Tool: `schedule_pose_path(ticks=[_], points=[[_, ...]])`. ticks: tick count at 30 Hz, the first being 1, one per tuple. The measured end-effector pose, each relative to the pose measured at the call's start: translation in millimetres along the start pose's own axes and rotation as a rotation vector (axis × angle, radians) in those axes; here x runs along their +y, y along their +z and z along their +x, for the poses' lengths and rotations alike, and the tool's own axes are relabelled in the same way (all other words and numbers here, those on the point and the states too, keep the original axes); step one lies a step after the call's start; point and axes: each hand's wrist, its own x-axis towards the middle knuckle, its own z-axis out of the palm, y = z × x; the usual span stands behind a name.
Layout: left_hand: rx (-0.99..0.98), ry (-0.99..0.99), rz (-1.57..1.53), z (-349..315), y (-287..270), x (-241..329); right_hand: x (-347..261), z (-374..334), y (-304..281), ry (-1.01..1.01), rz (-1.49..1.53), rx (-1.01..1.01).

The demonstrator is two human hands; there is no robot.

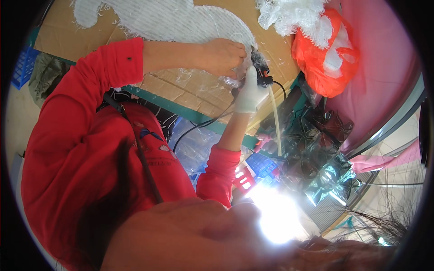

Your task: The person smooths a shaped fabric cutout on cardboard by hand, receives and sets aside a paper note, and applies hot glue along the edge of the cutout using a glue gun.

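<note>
A long, curved piece of white fabric [181, 22] with frayed edges and faint line texture lies across a brown cardboard sheet [176, 86]. My left hand [224, 57] is bare; its fingers are curled and pinched at the fabric's right end. Close beside it, my right hand [251, 92] wears a white glove and grips a small black corded hand tool [263, 74], its dark head against the fabric edge. A clear hose [275, 122] and a black cable [278, 86] run from the tool. My fingers partly hide the tool's working end.
White frayed scraps [294, 18] pile at the upper right, beside a red plastic bag [325, 54]. Pink sheeting [375, 58] stands further right. Dark shiny plastic [316, 144] sits below the table corner. A blue basket [263, 167] and a bright light [280, 217] are near my right arm.
</note>
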Motion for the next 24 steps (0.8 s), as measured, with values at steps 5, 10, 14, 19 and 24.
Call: schedule_pose_path(ticks=[5,10,14,19,24], points=[[-0.019,0.003,-0.008,3.6,-5.5,2.4,3.9,3.9,3.9,-0.021,0.008,-0.004],[-0.072,-0.015,-0.041,4.5,-6.2,1.7,4.8,6.7,12.8,-0.088,0.049,-0.012],[0.039,0.014,-0.022,1.1,4.0,-2.2,-7.7,-0.1,7.4,0.006,0.003,-0.032],[-0.098,-0.035,-0.05,5.2,-12.5,6.1,0.9,6.7,14.6,-0.117,0.045,-0.039],[0.05,0.011,-0.045,0.3,6.6,-3.2,-6.1,2.3,10.8,0.017,0.009,-0.014]])
